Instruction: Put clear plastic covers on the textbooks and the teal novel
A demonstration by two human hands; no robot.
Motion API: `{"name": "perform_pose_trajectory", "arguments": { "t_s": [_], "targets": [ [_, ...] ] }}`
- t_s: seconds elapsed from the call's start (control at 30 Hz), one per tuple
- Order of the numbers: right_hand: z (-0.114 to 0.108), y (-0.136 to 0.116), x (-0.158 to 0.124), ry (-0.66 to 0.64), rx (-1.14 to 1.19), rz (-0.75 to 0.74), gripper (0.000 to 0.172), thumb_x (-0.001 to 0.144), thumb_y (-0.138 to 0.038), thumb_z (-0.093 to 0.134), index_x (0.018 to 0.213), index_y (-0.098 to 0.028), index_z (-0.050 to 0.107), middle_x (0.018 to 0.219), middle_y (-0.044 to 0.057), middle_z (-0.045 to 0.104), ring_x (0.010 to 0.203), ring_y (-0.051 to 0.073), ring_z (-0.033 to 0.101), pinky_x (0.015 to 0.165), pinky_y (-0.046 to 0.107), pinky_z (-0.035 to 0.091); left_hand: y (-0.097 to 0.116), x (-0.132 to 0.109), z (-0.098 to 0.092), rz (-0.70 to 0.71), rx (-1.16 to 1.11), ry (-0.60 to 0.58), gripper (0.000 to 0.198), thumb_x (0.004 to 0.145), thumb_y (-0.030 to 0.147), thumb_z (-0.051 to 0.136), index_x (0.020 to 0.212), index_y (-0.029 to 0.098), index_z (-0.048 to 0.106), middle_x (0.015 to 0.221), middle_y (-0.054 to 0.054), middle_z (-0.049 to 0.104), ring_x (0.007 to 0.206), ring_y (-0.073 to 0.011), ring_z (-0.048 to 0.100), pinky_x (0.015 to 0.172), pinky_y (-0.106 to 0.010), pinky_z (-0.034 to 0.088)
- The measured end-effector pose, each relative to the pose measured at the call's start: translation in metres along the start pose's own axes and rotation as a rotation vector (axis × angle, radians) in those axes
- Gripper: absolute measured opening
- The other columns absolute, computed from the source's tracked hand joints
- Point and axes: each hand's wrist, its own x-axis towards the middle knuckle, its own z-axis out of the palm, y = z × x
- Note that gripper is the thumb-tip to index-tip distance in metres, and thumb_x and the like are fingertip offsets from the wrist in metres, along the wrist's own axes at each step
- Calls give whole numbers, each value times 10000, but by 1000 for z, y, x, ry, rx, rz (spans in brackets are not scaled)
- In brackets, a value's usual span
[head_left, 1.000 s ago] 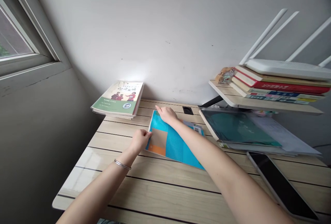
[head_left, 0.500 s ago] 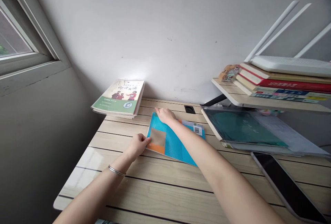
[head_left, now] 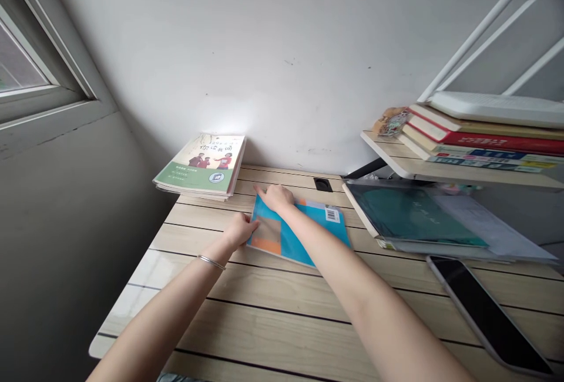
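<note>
While the left hand (head_left: 240,230) pinches its left edge, the blue-and-orange paperback (head_left: 288,240) lies on the counter (head_left: 273,291), far-left corner under the right hand (head_left: 277,197), whose grip is unclear.

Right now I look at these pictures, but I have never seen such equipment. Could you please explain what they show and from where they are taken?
There is no machine here: these are a person's two bare hands, seen by a camera worn on the head, looking forward and down. The left hand pinches the left edge of a blue book on the desk; the right hand lies near its far left corner. The desk also bears a stack of books farther left, a phone at right and, behind it, a flat green item.
</note>
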Motion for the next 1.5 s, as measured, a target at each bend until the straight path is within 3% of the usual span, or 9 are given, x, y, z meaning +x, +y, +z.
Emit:
{"name": "perform_pose_trajectory", "arguments": {
  "t_s": [0.23, 0.37, 0.5, 0.63, 0.83, 0.97, 1.13, 1.33, 1.5],
  "targets": [
    [9, -3, 2, 39, -6, -28, 650, 946, -547, 176, 983, -164, 700, 1024, 169, 686, 960, 273, 639, 813, 364, 456, -9, -19, -3, 56, 227, 56, 249, 856, 340, 544, 998, 137, 526, 655, -41, 628, 485, -172, 590, 498, -253, 400],
    [10, -9, -6, 143, -18, -51, 496, 963, -428, 253, 1140, -131, 609, 1192, 180, 604, 1091, 283, 561, 918, 395, 403, -12, -45, 0, 229, 710, 166, 252, 902, 286, 471, 1074, 108, 518, 833, -163, 657, 789, -281, 668, 646, -310, 461],
    [13, -11, -21, 201, 8, -125, 392, 945, -345, 351, 1197, -134, 565, 1375, 171, 469, 1265, 293, 395, 1012, 425, 320, -13, -64, 7, 479, 917, 277, 390, 858, 40, 366, 1213, 142, 492, 1174, -185, 578, 1045, -277, 587, 803, -359, 468],
    [10, -1, -48, 80, 75, -241, 448, 947, -391, 359, 1335, -195, 470, 1511, 100, 310, 1378, 283, 247, 1076, 480, 241, -18, -57, 8, 689, 708, 291, 395, 884, 129, 381, 1266, 179, 470, 1293, -147, 507, 1165, -250, 510, 913, -380, 447],
    [-14, 37, -100, 2, 176, -412, 496, 967, -446, 289, 1380, -217, 440, 1517, 89, 304, 1407, 277, 223, 1097, 525, 223, -18, -33, -9, 405, 236, 276, 228, 843, 154, 388, 987, 171, 564, 805, -53, 615, 706, -176, 598, 682, -317, 495],
    [-26, 61, -153, 168, 187, -574, 492, 949, -472, 336, 1336, -208, 486, 1443, 105, 431, 1360, 259, 336, 1081, 507, 281, -21, -27, -15, 476, 95, 115, 392, 674, -17, 404, 931, 202, 605, 830, -16, 601, 659, -115, 577, 634, -231, 468],
    [-8, 52, -209, 452, 35, -676, 480, 865, -356, 552, 1302, -164, 505, 1308, 130, 567, 1260, 286, 450, 1038, 511, 312, -23, -20, -7, 476, 31, 117, 339, 606, -12, 451, 815, 188, 628, 752, 1, 592, 638, -114, 557, 599, -219, 454],
    [10, 19, -178, 627, 36, -618, 150, 895, -186, 518, 963, -178, 652, 946, 69, 715, 897, 181, 634, 891, 362, 406, -27, -19, 0, 385, -63, 253, 299, 628, 112, 594, 916, 176, 545, 805, -6, 575, 661, -128, 565, 596, -248, 474],
    [-1, 12, -161, 673, 109, -519, 198, 890, -162, 536, 712, -190, 617, 650, -10, 663, 637, 125, 601, 721, 290, 395, -50, -43, 8, 508, 186, 340, 273, 637, 231, 692, 827, 193, 500, 915, -26, 512, 801, -173, 565, 756, -343, 496]
  ]
}}
